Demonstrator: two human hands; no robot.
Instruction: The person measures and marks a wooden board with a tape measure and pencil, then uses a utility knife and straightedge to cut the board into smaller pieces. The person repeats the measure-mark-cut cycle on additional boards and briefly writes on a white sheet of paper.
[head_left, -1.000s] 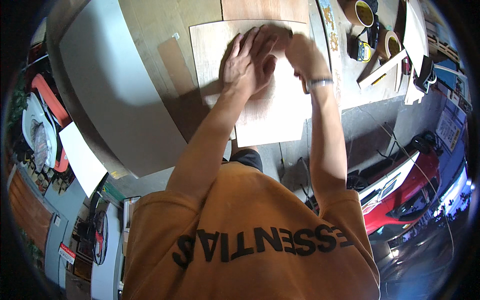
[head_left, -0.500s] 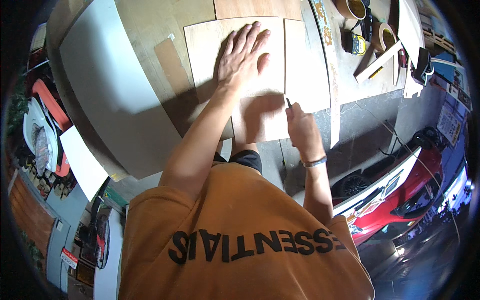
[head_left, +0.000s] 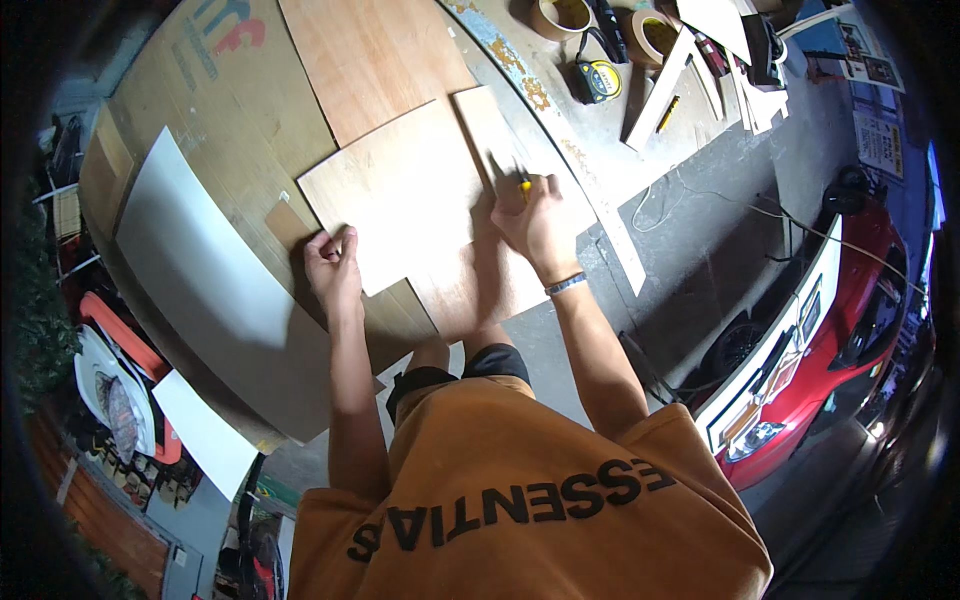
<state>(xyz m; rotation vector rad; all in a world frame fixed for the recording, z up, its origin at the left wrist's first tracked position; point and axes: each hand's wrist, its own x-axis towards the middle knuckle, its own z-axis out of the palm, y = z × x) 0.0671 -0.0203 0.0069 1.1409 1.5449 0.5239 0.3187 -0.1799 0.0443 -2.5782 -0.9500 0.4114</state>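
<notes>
A pale thin plywood sheet (head_left: 390,185) lies on the table. My left hand (head_left: 335,265) pinches its left edge near the lower corner, thumb on top. My right hand (head_left: 537,222) is closed round a utility knife (head_left: 525,186) with a yellow part; its blade points away from me, over the wood to the sheet's right. A narrow strip of the same wood (head_left: 474,112) runs along the sheet's right side, with a dark line between them. Beneath the sheet, another thin board (head_left: 450,295) reaches toward my legs.
A reddish plywood panel (head_left: 375,60) lies at the back, a large white sheet (head_left: 215,260) at the left. A worn metal straightedge (head_left: 590,180) crosses at the right. Beyond it are a tape measure (head_left: 598,82), tape rolls (head_left: 652,38), wood offcuts (head_left: 660,90) and a yellow cutter (head_left: 669,114).
My left hand has gone from lying flat on the sheet to pinching its left edge. My right hand with the knife has moved up from the near edge. The whole view has turned.
</notes>
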